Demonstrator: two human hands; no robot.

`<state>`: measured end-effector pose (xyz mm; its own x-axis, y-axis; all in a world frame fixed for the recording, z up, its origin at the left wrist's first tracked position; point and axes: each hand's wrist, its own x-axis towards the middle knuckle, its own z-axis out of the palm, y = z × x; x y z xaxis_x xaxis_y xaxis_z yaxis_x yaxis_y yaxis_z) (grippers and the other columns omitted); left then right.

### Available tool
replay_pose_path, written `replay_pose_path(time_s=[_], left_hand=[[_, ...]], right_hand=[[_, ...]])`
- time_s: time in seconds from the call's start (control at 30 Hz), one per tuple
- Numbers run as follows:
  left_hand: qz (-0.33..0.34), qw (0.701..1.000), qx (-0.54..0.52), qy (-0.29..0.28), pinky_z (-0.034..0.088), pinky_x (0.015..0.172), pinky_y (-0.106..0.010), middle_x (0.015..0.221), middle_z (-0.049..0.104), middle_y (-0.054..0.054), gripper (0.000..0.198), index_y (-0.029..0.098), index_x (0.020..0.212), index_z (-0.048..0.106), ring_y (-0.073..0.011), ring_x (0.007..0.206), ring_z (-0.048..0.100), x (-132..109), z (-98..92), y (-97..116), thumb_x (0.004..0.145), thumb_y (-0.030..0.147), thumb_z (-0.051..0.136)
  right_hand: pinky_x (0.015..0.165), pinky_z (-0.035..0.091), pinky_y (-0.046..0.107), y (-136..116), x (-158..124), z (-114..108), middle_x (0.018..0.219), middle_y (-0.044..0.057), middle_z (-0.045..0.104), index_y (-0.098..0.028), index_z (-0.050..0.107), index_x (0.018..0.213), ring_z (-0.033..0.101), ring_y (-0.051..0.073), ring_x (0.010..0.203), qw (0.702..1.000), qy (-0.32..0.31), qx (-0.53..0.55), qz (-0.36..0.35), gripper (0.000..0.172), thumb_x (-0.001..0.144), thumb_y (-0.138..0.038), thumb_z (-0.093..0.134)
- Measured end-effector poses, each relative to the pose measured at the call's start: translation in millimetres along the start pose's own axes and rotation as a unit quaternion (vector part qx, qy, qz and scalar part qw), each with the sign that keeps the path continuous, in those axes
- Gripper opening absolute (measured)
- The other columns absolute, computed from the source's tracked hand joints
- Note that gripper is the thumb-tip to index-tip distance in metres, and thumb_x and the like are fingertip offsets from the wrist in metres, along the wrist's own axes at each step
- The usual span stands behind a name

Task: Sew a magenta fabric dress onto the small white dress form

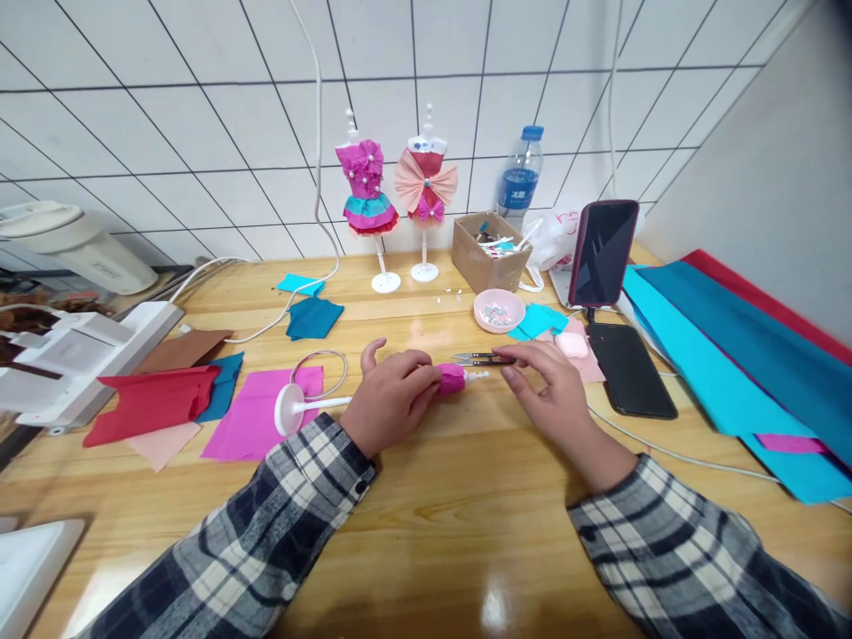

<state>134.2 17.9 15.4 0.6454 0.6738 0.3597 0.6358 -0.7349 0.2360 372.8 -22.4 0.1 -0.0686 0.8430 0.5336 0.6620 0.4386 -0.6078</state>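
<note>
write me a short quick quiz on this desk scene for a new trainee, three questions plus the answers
1. Multiple choice: how is the white dress stand in the left hand positioned?
a) upright on its base
b) tipped over sideways
c) upside down, base at the top

2. True or false: the cardboard box stands farther back on the table than the pink bowl.

3. Fill in the blank: the right hand holds a small cutting tool, the ____.

Key
1. b
2. True
3. thread snips
</note>
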Motion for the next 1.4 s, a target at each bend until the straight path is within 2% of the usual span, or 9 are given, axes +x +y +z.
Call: replay_pose_path(time_s=[0.17,0.4,0.7,0.87,0.97,1.03,1.1,1.17,1.4], left_hand=[[0.018,1.000,0.006,0.023,0.016,0.106,-0.053,0.099,0.068,-0.001,0.018,0.025,0.097,0.065,-0.0164,0.090,0.063,0,2.1,-1,0.092,0.021,0.048],[0.054,0.988,0.084,0.116,0.022,0.104,-0.055,0.106,0.068,-0.002,0.010,0.029,0.086,0.069,-0.0244,0.100,0.058,-3,2.7,5,0.085,0.024,0.061],[0.050,0.992,0.077,0.091,0.009,0.110,-0.056,0.090,0.072,0.002,0.012,0.027,0.096,0.066,-0.0197,0.094,0.063,-6,-0.5,18,0.088,0.024,0.058],[0.032,0.985,0.099,0.136,0.015,0.112,-0.055,0.095,0.073,0.002,0.017,0.029,0.102,0.065,-0.0199,0.094,0.066,-28,-47.4,35,0.088,0.023,0.058],[-0.116,0.965,0.160,0.170,0.043,0.093,-0.043,0.096,0.072,-0.002,0.017,0.028,0.101,0.066,-0.0237,0.093,0.065,-63,-97.2,-2,0.088,0.030,0.054],[-0.213,0.953,0.189,0.105,0.050,0.080,-0.041,0.101,0.071,-0.005,0.028,0.026,0.107,0.066,-0.0276,0.094,0.065,-87,-121.1,-43,0.088,0.038,0.051],[-0.194,0.962,0.189,-0.032,0.050,0.083,-0.043,0.103,0.072,-0.007,0.033,0.023,0.105,0.070,-0.0292,0.094,0.065,-104,-128.2,-80,0.085,0.042,0.051],[-0.166,0.972,0.148,-0.075,0.047,0.092,-0.039,0.113,0.070,-0.008,0.037,0.023,0.110,0.070,-0.0261,0.104,0.062,-109,-119.0,-102,0.088,0.040,0.046],[-0.180,0.965,0.114,-0.155,0.038,0.098,-0.040,0.112,0.072,-0.005,0.028,0.027,0.099,0.072,-0.0251,0.109,0.062,-82,-71.2,-112,0.086,0.039,0.050]], right_hand=[[0.090,0.046,0.041,1,-1,1,0.111,0.005,0.067,-0.026,0.064,0.112,0.058,0.022,0.103,0.994,-0.078,-0.032,-0.076,0.028,0.089,-0.018,0.052],[0.097,0.045,0.046,7,-2,4,0.123,0.007,0.062,-0.022,0.049,0.129,0.054,0.026,0.113,0.988,-0.148,-0.030,-0.025,0.052,0.080,-0.013,0.057],[0.100,0.042,0.048,15,-4,9,0.124,0.003,0.066,-0.024,0.034,0.143,0.051,0.027,0.119,0.982,-0.186,-0.025,-0.011,0.070,0.079,-0.013,0.060],[0.097,0.044,0.045,20,-8,8,0.114,0.003,0.070,-0.024,0.039,0.141,0.056,0.025,0.113,0.982,-0.186,-0.034,-0.023,0.063,0.082,-0.012,0.057],[0.092,0.047,0.042,23,-7,9,0.111,0.005,0.071,-0.025,0.048,0.136,0.060,0.025,0.104,0.976,-0.200,-0.076,-0.040,0.052,0.086,-0.015,0.054],[0.092,0.046,0.043,24,-7,9,0.109,0.006,0.071,-0.026,0.050,0.136,0.061,0.024,0.100,0.971,-0.213,-0.096,-0.050,0.049,0.088,-0.017,0.053],[0.094,0.045,0.043,26,-7,8,0.110,0.006,0.071,-0.025,0.045,0.141,0.061,0.024,0.101,0.967,-0.227,-0.098,-0.057,0.053,0.089,-0.019,0.053],[0.094,0.046,0.044,26,-7,7,0.115,0.007,0.069,-0.024,0.039,0.145,0.061,0.025,0.103,0.963,-0.243,-0.100,-0.061,0.057,0.090,-0.020,0.052],[0.095,0.047,0.045,21,-10,3,0.123,0.009,0.066,-0.022,0.035,0.147,0.059,0.027,0.110,0.960,-0.261,-0.091,-0.050,0.062,0.088,-0.011,0.046]])
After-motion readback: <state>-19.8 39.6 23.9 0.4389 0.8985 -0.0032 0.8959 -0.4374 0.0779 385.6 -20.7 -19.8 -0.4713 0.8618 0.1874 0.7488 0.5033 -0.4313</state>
